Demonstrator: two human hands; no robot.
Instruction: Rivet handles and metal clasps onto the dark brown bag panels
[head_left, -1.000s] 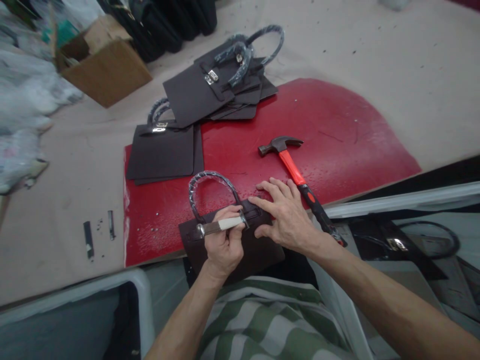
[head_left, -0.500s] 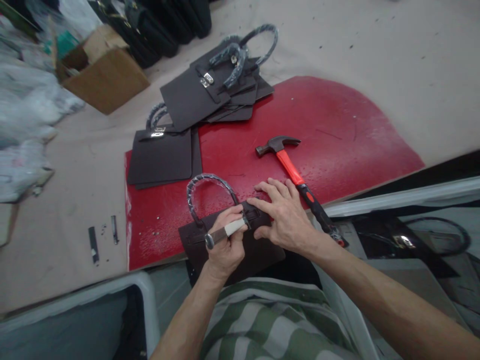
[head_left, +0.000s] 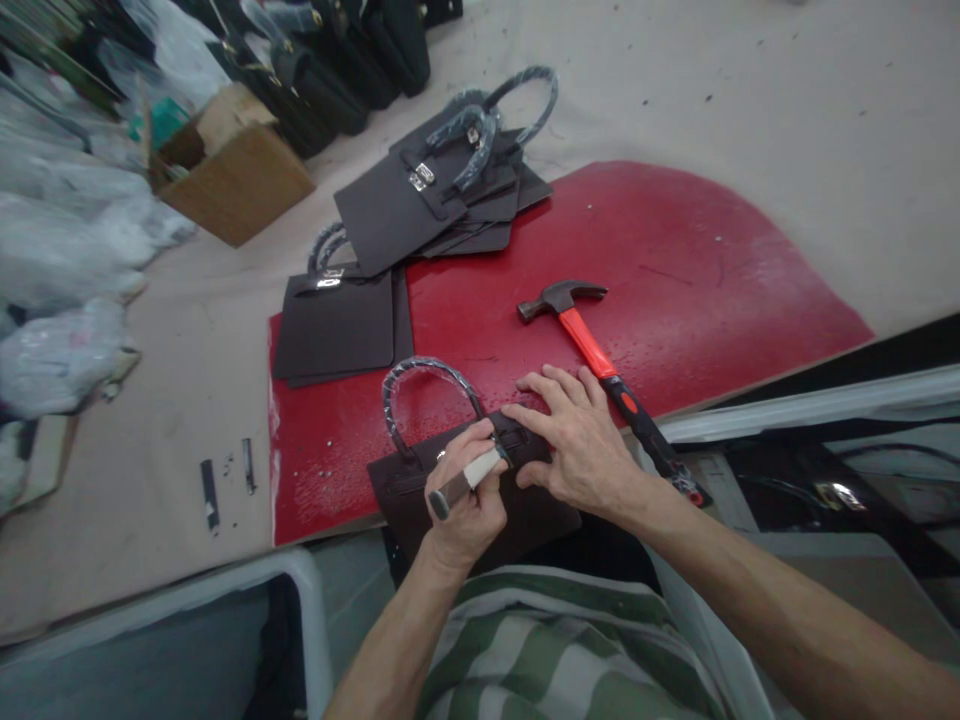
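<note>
My left hand (head_left: 466,500) is closed round a short hand tool (head_left: 463,482) with a brown handle, a metal end cap and a white band. Its working tip meets the strap area of a dark brown handbag panel (head_left: 405,480) and is hidden by my fingers. The panel lies at the front edge of the red mat, its plastic-wrapped loop handle (head_left: 431,362) pointing away from me. My right hand (head_left: 577,440) rests with spread fingers on the panel's right part, holding nothing. Just beyond it lies a claw hammer (head_left: 592,345) with an orange and black handle.
Finished-looking panels with handles (head_left: 405,205) are piled on the red mat (head_left: 660,240), and more panels (head_left: 337,325) lie at its left. A cardboard box (head_left: 236,190), plastic bags (head_left: 67,350) and black bags (head_left: 360,60) stand behind. Two small strips (head_left: 208,495) lie left; a bin (head_left: 311,620) sits below.
The whole scene has shifted slightly right and down as my head turned. The tool in my left hand looks a little more upright; my right hand stays on the panel.
</note>
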